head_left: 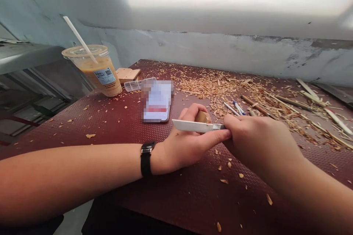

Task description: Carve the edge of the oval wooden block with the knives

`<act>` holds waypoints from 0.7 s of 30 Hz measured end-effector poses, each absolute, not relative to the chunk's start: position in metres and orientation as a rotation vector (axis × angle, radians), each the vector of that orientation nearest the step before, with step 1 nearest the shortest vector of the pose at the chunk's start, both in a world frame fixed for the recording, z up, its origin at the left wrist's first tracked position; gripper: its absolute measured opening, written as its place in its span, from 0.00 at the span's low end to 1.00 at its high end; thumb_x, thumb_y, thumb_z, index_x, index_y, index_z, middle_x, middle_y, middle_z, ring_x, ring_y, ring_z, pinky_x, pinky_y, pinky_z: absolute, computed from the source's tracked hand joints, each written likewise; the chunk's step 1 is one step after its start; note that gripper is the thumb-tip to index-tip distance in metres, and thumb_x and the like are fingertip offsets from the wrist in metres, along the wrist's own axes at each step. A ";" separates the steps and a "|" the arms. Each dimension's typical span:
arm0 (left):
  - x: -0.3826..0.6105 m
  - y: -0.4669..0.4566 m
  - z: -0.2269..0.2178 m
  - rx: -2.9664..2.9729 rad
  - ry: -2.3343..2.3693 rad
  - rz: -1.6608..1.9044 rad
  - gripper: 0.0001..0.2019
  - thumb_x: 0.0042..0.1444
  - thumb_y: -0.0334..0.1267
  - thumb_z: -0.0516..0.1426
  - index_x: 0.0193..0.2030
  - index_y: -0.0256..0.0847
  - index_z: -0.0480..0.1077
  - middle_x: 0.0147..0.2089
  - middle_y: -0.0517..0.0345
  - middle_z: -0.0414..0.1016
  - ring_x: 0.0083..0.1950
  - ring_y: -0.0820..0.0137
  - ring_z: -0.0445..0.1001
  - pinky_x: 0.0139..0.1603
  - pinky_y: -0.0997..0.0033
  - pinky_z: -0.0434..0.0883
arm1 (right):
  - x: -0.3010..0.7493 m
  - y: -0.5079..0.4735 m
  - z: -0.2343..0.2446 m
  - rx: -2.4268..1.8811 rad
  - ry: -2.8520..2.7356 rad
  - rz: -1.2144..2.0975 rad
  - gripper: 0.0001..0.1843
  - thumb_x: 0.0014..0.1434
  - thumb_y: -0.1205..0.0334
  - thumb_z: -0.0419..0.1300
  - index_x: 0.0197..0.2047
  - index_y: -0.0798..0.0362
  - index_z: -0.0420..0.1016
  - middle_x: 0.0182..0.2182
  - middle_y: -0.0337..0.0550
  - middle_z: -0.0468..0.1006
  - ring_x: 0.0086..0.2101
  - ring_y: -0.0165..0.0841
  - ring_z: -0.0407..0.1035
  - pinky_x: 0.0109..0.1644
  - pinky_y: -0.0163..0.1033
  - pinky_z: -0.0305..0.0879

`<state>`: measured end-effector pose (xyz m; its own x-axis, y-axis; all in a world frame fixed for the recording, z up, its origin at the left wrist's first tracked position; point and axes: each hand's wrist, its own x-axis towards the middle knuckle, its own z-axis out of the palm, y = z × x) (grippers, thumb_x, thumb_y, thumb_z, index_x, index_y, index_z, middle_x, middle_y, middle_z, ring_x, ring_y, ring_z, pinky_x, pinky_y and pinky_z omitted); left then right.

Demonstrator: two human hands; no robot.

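My left hand (184, 147), with a black watch (146, 158) at the wrist, is closed around a small piece of wood (202, 117). Part of that piece is hidden by the fingers and the blade. In my right hand (256, 139) is a carving knife (193, 125), its pale flat blade pointing left across the wood. The left thumb reaches to the knife near the base of its blade. Most of the knife's handle is covered by the right fingers.
A phone (158, 101) lies beyond my left hand. Left of it stand a cup of iced drink (102, 75) with a straw, wood blocks (127, 75) and a clear plastic case (139, 84). Wood shavings (215, 86), pens (238, 107) and sticks (257, 106) cover the table's far right.
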<state>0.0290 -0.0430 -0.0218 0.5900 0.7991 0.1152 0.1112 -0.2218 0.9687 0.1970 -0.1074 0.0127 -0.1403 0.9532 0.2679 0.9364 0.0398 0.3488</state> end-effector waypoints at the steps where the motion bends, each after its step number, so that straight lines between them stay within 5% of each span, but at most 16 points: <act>1: 0.030 -0.043 -0.022 1.695 0.746 0.775 0.23 0.55 0.54 0.67 0.45 0.46 0.62 0.30 0.66 0.61 0.32 0.71 0.59 0.32 0.67 0.59 | 0.195 -0.111 0.010 2.082 2.192 0.739 0.10 0.58 0.67 0.54 0.25 0.51 0.69 0.18 0.43 0.73 0.20 0.36 0.70 0.26 0.36 0.39; 13: 0.033 -0.040 -0.027 1.692 0.695 0.869 0.22 0.58 0.53 0.66 0.43 0.43 0.61 0.28 0.70 0.57 0.29 0.74 0.56 0.31 0.68 0.57 | 0.182 -0.122 0.014 2.226 2.036 0.739 0.14 0.66 0.65 0.53 0.29 0.52 0.71 0.18 0.46 0.74 0.21 0.39 0.73 0.25 0.37 0.42; 17: 0.032 -0.041 -0.031 1.790 0.895 0.946 0.23 0.58 0.56 0.65 0.45 0.42 0.65 0.39 0.60 0.70 0.41 0.69 0.68 0.43 0.66 0.67 | 0.187 -0.117 0.019 2.324 1.971 0.595 0.23 0.71 0.47 0.49 0.32 0.52 0.72 0.21 0.51 0.75 0.22 0.42 0.72 0.25 0.37 0.42; 21: 0.029 -0.040 -0.030 1.756 0.766 0.895 0.25 0.57 0.55 0.66 0.51 0.41 0.65 0.49 0.53 0.75 0.50 0.64 0.73 0.52 0.62 0.70 | 0.199 -0.106 0.017 2.205 2.217 0.520 0.11 0.68 0.56 0.52 0.37 0.51 0.70 0.24 0.44 0.75 0.23 0.37 0.70 0.27 0.38 0.43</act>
<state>0.0293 -0.0400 -0.0297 0.5290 0.8186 0.2237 0.0940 -0.3184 0.9433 0.1986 -0.1063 0.0166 -0.0319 0.9683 0.2479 0.9774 -0.0217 0.2102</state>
